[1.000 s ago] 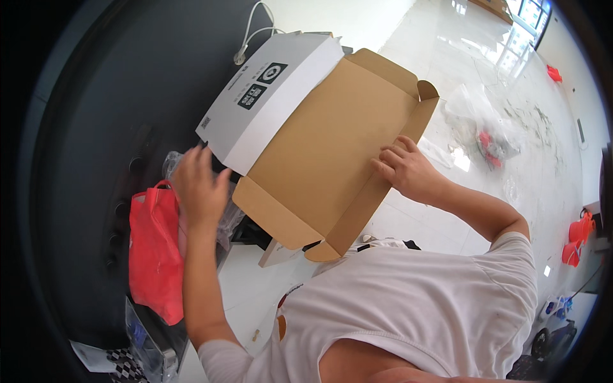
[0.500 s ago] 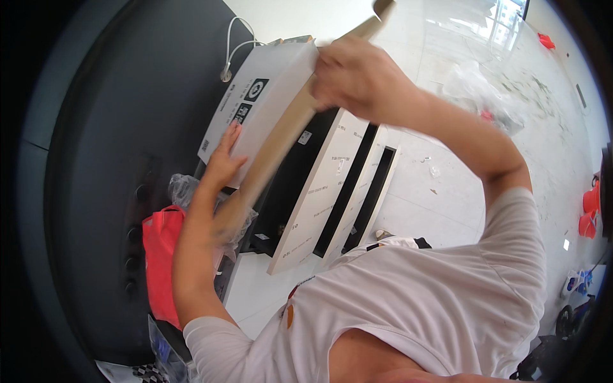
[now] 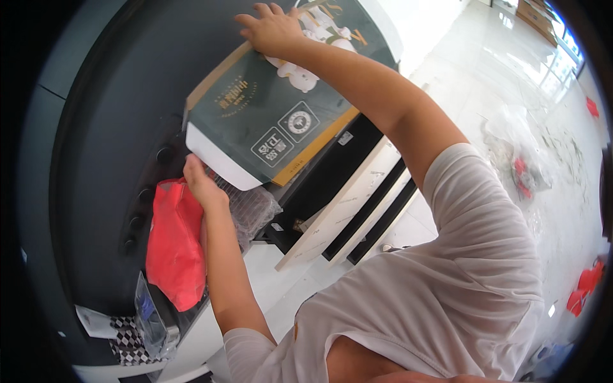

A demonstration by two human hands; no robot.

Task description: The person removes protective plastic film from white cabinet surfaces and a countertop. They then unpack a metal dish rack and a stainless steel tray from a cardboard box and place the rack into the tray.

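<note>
A dark green printed cardboard box (image 3: 255, 105) with white bear pictures lies tilted over the dark surface, its green face up. Its white end panel (image 3: 223, 159) points toward me. My right hand (image 3: 274, 29) rests across the far left edge of the box, fingers spread. Close to the near left corner of the box is my left hand (image 3: 205, 188), its fingers stretched out; whether they touch the corner is hard to tell. Under that end, beside my left wrist, sits a clear plastic-wrapped item (image 3: 250, 207).
A red bag (image 3: 175, 246) lies left of my left forearm, on the dark surface (image 3: 121, 127) with round knobs. Open drawers (image 3: 341, 207) stand right of the box. Clear plastic (image 3: 511, 143) lies on the floor at right, with red containers (image 3: 584, 287) farther along.
The box has turned from its white side to its green face. My right hand has moved left from the brown cardboard edge onto the box. My left hand has slid off the white side toward me.
</note>
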